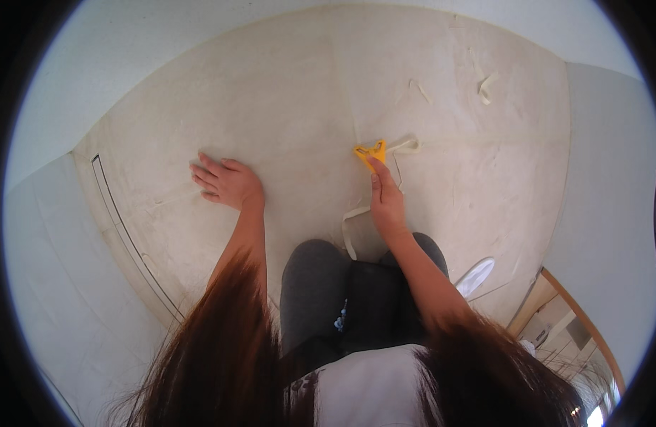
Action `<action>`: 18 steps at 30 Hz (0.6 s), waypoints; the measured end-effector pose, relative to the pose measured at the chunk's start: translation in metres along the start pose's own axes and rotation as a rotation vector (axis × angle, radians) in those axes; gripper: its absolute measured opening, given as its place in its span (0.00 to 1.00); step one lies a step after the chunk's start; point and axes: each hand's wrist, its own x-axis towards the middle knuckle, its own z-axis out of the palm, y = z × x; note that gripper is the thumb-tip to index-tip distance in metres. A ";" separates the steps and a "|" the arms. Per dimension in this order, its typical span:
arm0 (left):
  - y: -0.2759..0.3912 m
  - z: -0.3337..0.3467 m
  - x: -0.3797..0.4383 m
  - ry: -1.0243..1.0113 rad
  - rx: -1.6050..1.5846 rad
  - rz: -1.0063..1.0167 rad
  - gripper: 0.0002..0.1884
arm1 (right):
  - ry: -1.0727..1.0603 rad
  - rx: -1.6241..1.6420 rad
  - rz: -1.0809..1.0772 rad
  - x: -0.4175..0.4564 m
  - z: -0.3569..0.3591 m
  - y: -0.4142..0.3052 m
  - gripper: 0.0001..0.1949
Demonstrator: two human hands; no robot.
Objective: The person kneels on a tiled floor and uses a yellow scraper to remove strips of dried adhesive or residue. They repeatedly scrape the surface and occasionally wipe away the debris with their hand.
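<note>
My right hand (386, 197) is closed on a yellow plastic scraper (372, 152), its wide edge pointing away from me and lying on or just over the beige tiled floor (296, 123). A pale curled strip (408, 144) lies right beside the scraper. Another pale strip (348, 229) curves on the floor between my right hand and my knees. To the left, my left hand (224, 180) rests palm down on the floor with its fingers spread and holds nothing.
More pale strips (486, 89) lie farther off at the right. A long narrow floor drain (128, 224) runs along the left wall (56, 224). My knees (317, 267) are close in front, with a white shoe (475, 276) at the right. A wood-edged doorway (573, 304) is at the lower right.
</note>
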 end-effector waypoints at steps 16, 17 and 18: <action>-0.002 0.000 -0.003 -0.015 0.019 0.003 0.28 | 0.016 0.094 0.109 0.058 -0.007 -0.032 0.23; 0.000 -0.004 -0.002 -0.039 0.014 -0.003 0.28 | 0.001 0.078 0.131 0.036 -0.006 -0.021 0.26; 0.003 -0.006 -0.002 -0.067 0.002 -0.013 0.29 | -0.066 0.049 0.247 0.017 -0.009 -0.023 0.28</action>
